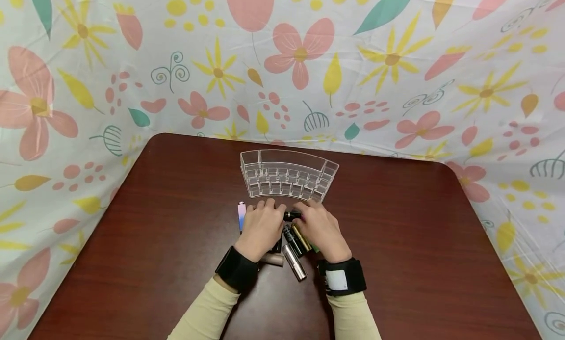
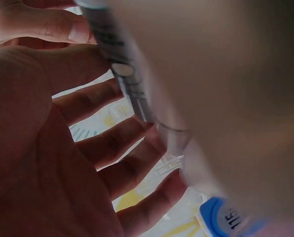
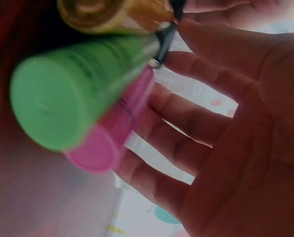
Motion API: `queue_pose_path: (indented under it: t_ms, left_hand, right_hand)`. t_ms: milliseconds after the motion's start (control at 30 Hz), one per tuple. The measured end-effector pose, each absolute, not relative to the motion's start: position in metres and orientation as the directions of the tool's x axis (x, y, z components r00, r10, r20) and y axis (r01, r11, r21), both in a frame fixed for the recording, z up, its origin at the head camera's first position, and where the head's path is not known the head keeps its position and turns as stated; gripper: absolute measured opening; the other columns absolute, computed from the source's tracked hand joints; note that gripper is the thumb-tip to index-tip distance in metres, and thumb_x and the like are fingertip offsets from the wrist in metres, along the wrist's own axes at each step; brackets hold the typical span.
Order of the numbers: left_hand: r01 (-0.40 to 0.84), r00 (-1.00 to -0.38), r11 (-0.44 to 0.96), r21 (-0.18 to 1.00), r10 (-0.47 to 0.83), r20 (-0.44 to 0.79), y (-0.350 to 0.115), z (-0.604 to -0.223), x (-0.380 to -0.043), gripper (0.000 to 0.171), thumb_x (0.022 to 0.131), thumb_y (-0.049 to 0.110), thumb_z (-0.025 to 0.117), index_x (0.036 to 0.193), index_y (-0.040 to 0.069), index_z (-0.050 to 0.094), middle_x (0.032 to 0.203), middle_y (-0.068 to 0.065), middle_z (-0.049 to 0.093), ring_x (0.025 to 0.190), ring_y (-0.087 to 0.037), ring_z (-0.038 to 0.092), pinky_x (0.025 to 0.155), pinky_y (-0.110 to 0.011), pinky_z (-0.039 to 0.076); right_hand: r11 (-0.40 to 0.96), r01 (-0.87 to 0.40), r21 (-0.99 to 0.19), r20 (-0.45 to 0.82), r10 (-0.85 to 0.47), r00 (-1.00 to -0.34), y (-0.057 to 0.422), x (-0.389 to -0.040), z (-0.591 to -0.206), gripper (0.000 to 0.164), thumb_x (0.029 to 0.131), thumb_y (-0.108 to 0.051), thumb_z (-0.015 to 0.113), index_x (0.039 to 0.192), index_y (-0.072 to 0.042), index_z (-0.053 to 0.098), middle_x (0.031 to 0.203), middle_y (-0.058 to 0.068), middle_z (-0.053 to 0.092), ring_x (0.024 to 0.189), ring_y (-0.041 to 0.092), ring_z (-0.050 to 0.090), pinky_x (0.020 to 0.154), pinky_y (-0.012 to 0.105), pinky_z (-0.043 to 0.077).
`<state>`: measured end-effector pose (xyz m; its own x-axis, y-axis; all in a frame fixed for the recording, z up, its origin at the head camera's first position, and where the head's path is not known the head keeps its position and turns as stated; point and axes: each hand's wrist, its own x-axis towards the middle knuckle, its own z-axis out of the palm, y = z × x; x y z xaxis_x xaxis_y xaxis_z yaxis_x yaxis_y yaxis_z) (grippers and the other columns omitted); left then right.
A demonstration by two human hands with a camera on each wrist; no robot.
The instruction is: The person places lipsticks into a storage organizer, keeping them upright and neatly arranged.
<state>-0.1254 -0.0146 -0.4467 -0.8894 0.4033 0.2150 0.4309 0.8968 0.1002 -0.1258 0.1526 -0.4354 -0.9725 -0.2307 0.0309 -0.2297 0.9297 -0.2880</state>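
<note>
Both hands are over a small pile of lipstick tubes on the table. My left hand (image 1: 263,228) lies on the pile's left side, its fingers slightly bent around a grey tube (image 2: 120,64). My right hand (image 1: 321,229) covers the right side, fingertips against a green tube (image 3: 53,98) and a pink tube (image 3: 100,145). Between the hands lies a black tube (image 1: 291,216), near the right thumb and index finger. Nearer me are a gold tube (image 1: 301,238) and a silver tube (image 1: 294,263). A pink-and-blue tube (image 1: 241,215) stands out left. Some tubes are hidden under the palms.
Just beyond the hands stands a clear, curved organizer (image 1: 289,157) with rows of small compartments. The dark brown table (image 1: 419,242) extends to both sides. A floral cloth (image 1: 282,60) hangs behind it and along its sides.
</note>
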Motion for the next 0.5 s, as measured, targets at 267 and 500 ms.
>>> queue_pose_path:
  t_ms: [267, 500]
  left_hand:
    - [0.433, -0.884, 0.896, 0.094, 0.402, 0.239, -0.013, -0.451, -0.127, 0.024, 0.094, 0.028, 0.072, 0.115, 0.017, 0.071, 0.106, -0.009, 0.069, 0.09, -0.029, 0.066, 0.072, -0.047, 0.052]
    - [0.465, -0.861, 0.877, 0.122, 0.417, 0.29, -0.016, -0.445, -0.131, 0.027, 0.093, 0.026, 0.075, 0.117, 0.017, 0.07, 0.11, -0.008, 0.069, 0.099, -0.029, 0.065, 0.075, -0.047, 0.052]
  right_hand:
    - [0.928, -0.262, -0.265, 0.109, -0.241, -0.964, 0.151, -0.13, -0.447, 0.024, 0.092, -0.015, 0.075, 0.115, -0.018, 0.075, 0.104, 0.009, 0.067, 0.09, 0.03, 0.063, 0.065, 0.044, 0.05]
    - [0.927, -0.293, -0.232, 0.189, -0.253, -0.949, 0.153, -0.129, -0.441, 0.021, 0.09, -0.012, 0.077, 0.11, -0.018, 0.076, 0.094, 0.008, 0.064, 0.082, 0.026, 0.06, 0.06, 0.039, 0.047]
